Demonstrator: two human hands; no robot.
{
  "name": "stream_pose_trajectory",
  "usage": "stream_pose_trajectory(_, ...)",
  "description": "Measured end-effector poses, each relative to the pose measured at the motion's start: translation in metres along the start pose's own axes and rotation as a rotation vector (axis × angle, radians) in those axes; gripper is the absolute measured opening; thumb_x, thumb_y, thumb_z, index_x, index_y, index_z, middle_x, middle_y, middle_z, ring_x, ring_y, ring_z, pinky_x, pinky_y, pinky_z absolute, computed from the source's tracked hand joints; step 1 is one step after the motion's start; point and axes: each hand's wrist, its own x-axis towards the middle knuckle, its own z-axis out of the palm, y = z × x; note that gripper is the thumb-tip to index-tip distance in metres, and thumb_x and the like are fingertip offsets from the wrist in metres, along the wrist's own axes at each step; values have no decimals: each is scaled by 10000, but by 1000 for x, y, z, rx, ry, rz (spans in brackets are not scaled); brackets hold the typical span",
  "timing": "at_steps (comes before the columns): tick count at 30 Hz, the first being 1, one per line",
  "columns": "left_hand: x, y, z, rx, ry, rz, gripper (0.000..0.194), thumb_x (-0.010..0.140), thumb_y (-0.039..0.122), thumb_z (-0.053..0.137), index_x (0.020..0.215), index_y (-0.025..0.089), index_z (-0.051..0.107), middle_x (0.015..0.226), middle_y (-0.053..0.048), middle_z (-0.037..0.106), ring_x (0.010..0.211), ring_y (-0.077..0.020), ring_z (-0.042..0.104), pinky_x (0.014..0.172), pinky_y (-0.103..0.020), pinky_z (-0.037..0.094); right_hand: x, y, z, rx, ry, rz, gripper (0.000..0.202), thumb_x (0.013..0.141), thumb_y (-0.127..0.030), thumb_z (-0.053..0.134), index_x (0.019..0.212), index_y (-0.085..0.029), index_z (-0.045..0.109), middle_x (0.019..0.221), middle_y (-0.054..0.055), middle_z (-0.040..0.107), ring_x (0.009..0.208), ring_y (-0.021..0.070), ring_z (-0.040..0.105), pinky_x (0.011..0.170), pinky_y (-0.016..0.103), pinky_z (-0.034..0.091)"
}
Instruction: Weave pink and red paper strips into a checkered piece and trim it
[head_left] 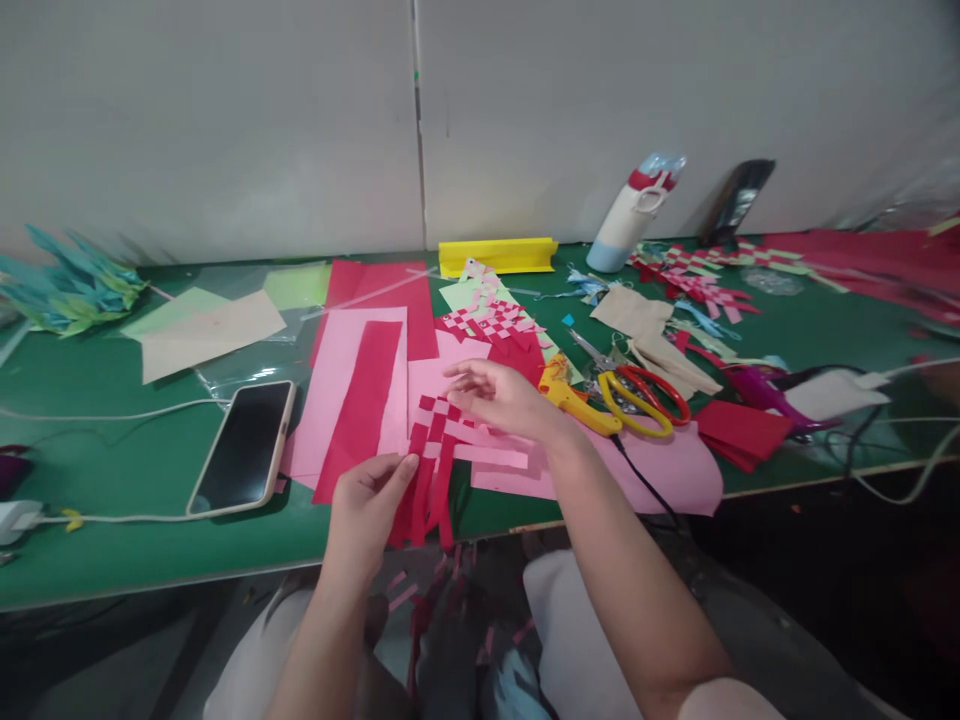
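Note:
A small checkered weave of red and pink paper strips [433, 432] lies near the table's front edge, its loose strips trailing down and to the right. My left hand [369, 500] pinches its left edge between thumb and forefinger. Over its upper right side hovers my right hand [491, 398], fingers apart and slightly curled, with nothing visible in them. Behind and left are a pink sheet [390, 370] and a torn red strip [364, 400]. Finished-looking checkered pieces [495, 320] rest on light green paper farther back.
A phone [246, 450] lies at left. Right of my hands are a yellow glue gun [577, 400], scissors [637, 402], red paper [744, 432] and cables. A bottle [628, 220] and a folded yellow strip [496, 257] stand at the back wall.

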Motion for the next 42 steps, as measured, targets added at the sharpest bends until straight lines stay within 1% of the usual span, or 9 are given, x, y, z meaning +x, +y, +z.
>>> stream_pose_trajectory(3, 2, -2, -1, -42, 68, -6, 348, 624, 466, 781, 772, 156, 728, 750, -31, 724, 692, -168, 630, 640, -252, 482, -9, -5, -8, -190, 117, -47, 221, 788, -368, 659, 919, -193, 626, 924, 40, 644, 824, 150, 592, 736, 276, 479)
stream_pose_trajectory(7, 3, -3, 0, -56, 69, -36, 373, 611, 470, 788, 785, 148, 712, 736, -35, 718, 681, -164, 628, 634, -251, 483, -17, -9, -6, -420, 52, 29, 159, 766, -337, 673, 721, -185, 692, 783, 32, 653, 693, 140, 577, 625, 260, 412)
stream_pose_trajectory(13, 3, -3, 1, -48, 89, -15, 370, 593, 458, 801, 768, 147, 703, 720, -19, 702, 680, -148, 613, 635, -236, 476, -17, -1, 6, -525, 5, 32, 292, 819, -455, 612, 734, -201, 728, 807, 47, 684, 696, 147, 587, 594, 257, 368)
stream_pose_trajectory(22, 3, -4, 0, -36, 78, -15, 394, 605, 484, 787, 787, 145, 701, 730, -30, 710, 682, -170, 632, 635, -258, 482, -13, 0, 5, -556, 45, 71, 269, 818, -337, 589, 601, -178, 594, 636, 6, 610, 575, 111, 507, 540, 248, 311)
stream_pose_trajectory(27, 3, -3, 1, -62, 71, -45, 408, 599, 482, 791, 804, 140, 701, 733, -43, 716, 665, -173, 636, 608, -258, 484, -14, -1, 4, -562, 5, 105, 355, 814, -443, 604, 574, -182, 611, 597, 7, 595, 545, 114, 497, 523, 255, 303)
stream_pose_trajectory(29, 3, -4, 0, -74, 66, -47, 397, 603, 476, 791, 800, 143, 700, 734, -39, 717, 666, -170, 636, 610, -255, 485, -15, -3, 3, -596, 35, 101, 355, 784, -485, 640, 596, -184, 639, 641, 22, 620, 576, 126, 519, 531, 259, 305)
stream_pose_trajectory(33, 3, -5, 0, -74, 63, -37, 367, 619, 466, 788, 787, 151, 700, 729, -24, 712, 668, -153, 624, 615, -239, 479, -22, -11, 3, -704, 180, 30, 177, 761, -363, 699, 702, -200, 662, 780, 25, 650, 681, 141, 546, 583, 255, 326)
stream_pose_trajectory(37, 3, -5, 0, -80, 64, -40, 377, 615, 467, 790, 789, 146, 699, 714, -23, 708, 668, -159, 629, 622, -246, 481, -30, -16, 12, -689, 59, -31, 172, 782, -352, 690, 686, -210, 688, 760, 18, 653, 683, 137, 562, 589, 258, 333)
stream_pose_trajectory(42, 3, -2, 2, -108, 73, -48, 408, 586, 479, 800, 792, 145, 692, 694, -27, 708, 663, -179, 647, 609, -258, 483, -32, -9, 20, -744, -80, -97, 202, 849, -339, 616, 734, -201, 710, 761, 53, 689, 727, 176, 588, 604, 284, 330)
